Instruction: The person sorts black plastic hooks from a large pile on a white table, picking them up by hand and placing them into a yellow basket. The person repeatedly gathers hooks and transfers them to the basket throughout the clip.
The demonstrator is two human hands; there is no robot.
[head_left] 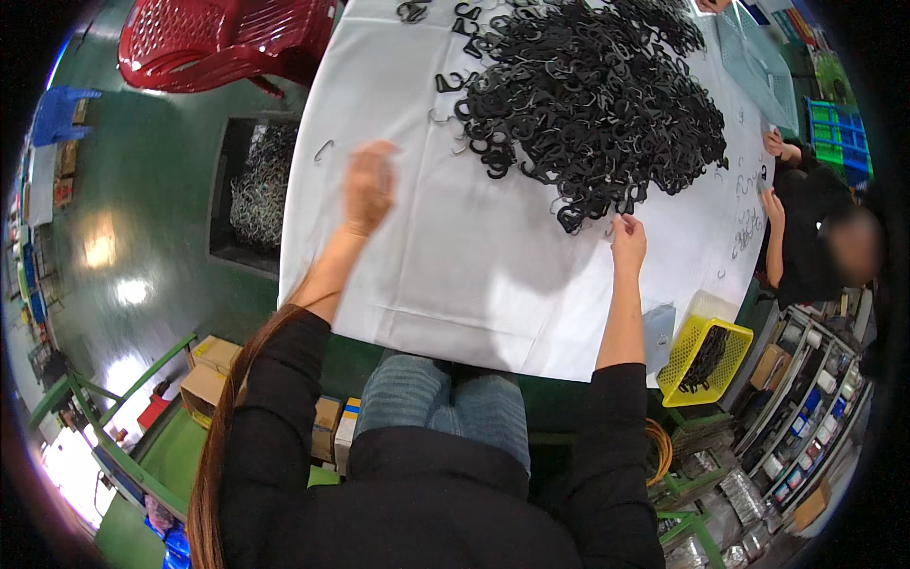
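Note:
A big heap of black plastic hooks [588, 95], with bits of metal wire among them, lies on the white-covered table [445, 284]. At the heap's near edge is my right hand [627, 243], its thumb and fingers pinched together right beside the black hooks; what they hold is too small to make out. My left hand [368, 188] is over the table's left part, apart from the heap and smeared by motion, so its fingers cannot be read. Close to its left lies a single metal wire hook [324, 151].
A dark bin of metal wire pieces [222, 204] stands left of the table. By the near right corner is a yellow basket [678, 375] holding black parts. Across the right edge, a co-worker's hands [775, 209] are near scattered wire hooks [744, 237]. A red chair [227, 38] stands far left.

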